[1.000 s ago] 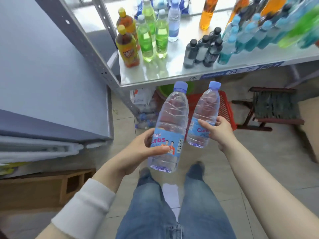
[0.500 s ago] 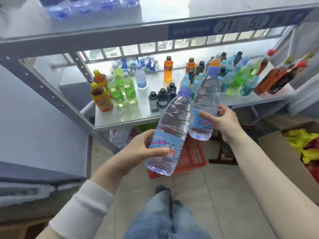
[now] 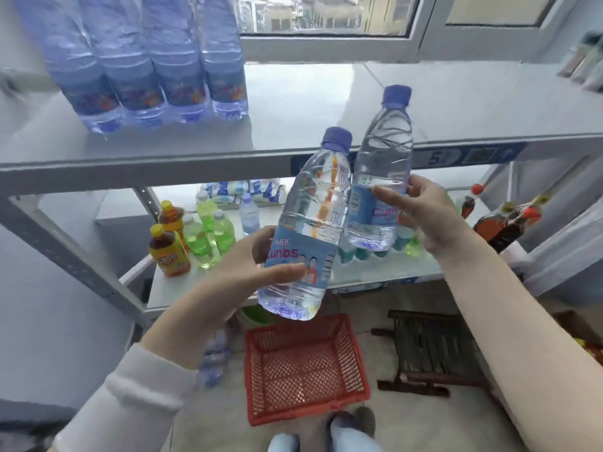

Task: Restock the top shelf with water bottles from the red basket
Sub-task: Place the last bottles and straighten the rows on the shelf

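Your left hand [image 3: 241,272] and right hand [image 3: 421,210] each clasp a clear, blue-capped bottle, centre frame, touching below the shelf [image 3: 326,102] edge. Four bottles [image 3: 146,60] fill its upper left; the right is bare

The top shelf [image 3: 326,102] runs across the view under a window. At its left end stands a row of water bottles [image 3: 156,60], upright and packed side by side. In front of the shelf's front edge, the left hand [image 3: 241,272] grips a water bottle [image 3: 306,223] around its blue label, tilted slightly right. Just beside it, the right hand [image 3: 421,213] grips a second water bottle [image 3: 380,171], whose cap rises above the edge. Below the shelf, on the floor, sits the red basket [image 3: 303,370].
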The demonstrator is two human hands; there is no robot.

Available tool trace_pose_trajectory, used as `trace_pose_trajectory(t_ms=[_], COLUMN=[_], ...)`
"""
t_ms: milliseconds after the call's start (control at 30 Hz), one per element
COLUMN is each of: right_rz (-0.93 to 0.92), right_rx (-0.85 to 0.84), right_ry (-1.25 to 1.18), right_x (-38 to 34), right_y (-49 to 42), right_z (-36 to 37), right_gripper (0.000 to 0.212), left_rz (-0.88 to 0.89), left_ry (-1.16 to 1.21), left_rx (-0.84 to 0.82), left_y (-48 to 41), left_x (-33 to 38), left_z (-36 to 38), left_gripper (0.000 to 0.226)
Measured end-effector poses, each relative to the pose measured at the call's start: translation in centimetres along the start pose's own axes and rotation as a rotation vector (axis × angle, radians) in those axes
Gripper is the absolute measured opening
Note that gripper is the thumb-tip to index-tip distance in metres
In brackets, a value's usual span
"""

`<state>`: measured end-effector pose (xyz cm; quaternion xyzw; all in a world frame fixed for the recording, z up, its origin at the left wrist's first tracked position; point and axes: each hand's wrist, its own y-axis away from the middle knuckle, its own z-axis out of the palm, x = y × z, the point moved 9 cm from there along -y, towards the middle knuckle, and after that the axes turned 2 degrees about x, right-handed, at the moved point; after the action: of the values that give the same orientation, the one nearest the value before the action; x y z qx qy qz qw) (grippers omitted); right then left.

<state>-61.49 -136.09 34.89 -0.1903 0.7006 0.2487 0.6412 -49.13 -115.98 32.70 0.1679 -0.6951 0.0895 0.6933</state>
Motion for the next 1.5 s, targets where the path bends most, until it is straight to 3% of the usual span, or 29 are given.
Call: trace_pose_trajectory(t_ms=[233, 333, 467, 567, 800, 1033, 1500], right_rz=[-0.061, -0.08, -0.081, -0.083, -0.152, -0.154, -0.382], right_rx=[-0.145, -0.237, -0.302, -0.333, -0.278, -0.267, -0.322], right_ry=[-0.007, -0.001, 0.012, 0.034, 0.046, 0.022, 0.088], right_x=[-5.3, -7.4, -10.0, -11.3, -12.8, -12.6, -13.9], right_y=[-8.6, -11.7, -14.8, -16.3, -18.0, -20.8, -33.1], right_z=[-0.7, -1.1, -1.2, -0.5, 0.9, 2.9, 10.1], right_gripper=[0.077, 0.073, 0.05, 0.052, 0.058, 0.061, 0.074], left_rz=[0.128, 0.167, 0.148, 0.142, 0.099, 0.042, -0.032], left_ry=[0.051, 0.071, 0.047, 0.041, 0.045, 0.085, 0.113], left_rx=[0.254, 0.362, 0.442, 0.518, 0.561, 0.596, 0.777], left_y=[-5.5, -7.9, -9.2, -8.9, -8.4, -10.6, -16.9], left_x=[3.9, 5.3, 6.0, 6.4, 6.6, 7.1, 8.1], left_z=[0.2, 1.1, 2.0, 1.7, 0.4, -0.2, -3.6], left_gripper=[0.076, 0.074, 0.078, 0.072, 0.091, 0.093, 0.092])
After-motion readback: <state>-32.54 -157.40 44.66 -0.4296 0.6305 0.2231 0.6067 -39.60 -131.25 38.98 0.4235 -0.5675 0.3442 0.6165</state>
